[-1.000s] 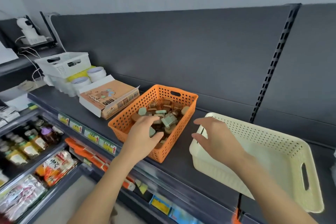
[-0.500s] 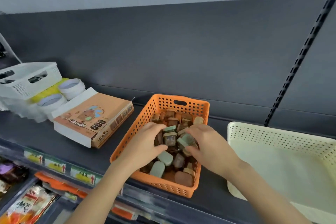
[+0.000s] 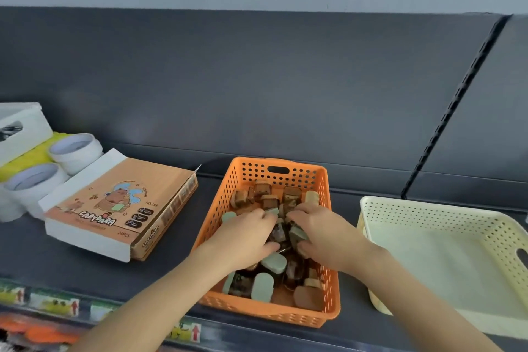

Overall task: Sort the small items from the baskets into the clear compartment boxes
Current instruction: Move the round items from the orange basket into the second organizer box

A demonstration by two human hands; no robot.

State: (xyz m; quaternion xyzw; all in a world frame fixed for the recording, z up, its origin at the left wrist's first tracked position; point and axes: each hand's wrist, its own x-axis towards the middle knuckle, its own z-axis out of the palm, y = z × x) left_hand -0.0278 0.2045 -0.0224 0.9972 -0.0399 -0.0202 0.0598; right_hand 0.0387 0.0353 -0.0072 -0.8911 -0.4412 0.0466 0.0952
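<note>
Cream basket (image 3: 428, 254), cut off at 3 o'clock, sits beside the orange basket (image 3: 218, 208) we reach into at 6. Our left hand (image 3: 245, 237) curls over the small items (image 3: 274, 263), its grip hidden; our right hand (image 3: 325, 234) pinches one green-topped piece (image 3: 297, 234) against its thumb.

An orange hole-punched plastic basket (image 3: 303, 178) of brown and mint-green little blocks (image 3: 274, 263), a cream perforated plastic basket (image 3: 428, 216), dark grey shelf (image 3: 171, 266)

Head view: forward-down, close over orange basket (image 3: 220, 208).
</note>
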